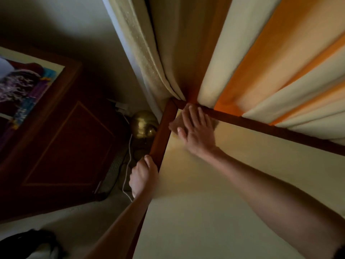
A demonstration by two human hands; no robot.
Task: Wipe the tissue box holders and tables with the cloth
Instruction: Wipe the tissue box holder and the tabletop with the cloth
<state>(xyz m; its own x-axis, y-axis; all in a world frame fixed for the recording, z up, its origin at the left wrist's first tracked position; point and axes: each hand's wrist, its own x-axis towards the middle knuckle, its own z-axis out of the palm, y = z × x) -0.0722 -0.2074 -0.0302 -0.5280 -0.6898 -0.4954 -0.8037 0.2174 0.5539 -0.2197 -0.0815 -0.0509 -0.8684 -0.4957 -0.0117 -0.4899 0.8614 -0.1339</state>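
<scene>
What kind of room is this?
Probably a room in a home, maybe a bedroom or living room: long cream-and-orange curtains, a wood-edged table, a dark wooden cabinet and a round brass lamp base on the floor.

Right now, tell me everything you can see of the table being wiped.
The table has a smooth, glossy, pale yellowish top framed by a reddish-brown wooden border. Only its far left corner region shows, pushed up against the cream and orange curtains. The right hand lies flat near that corner, fingers straight, pressing a small brownish cloth onto the top. The left hand grips the left border. The top reflects the curtain's glow; no other items show on it.
</scene>
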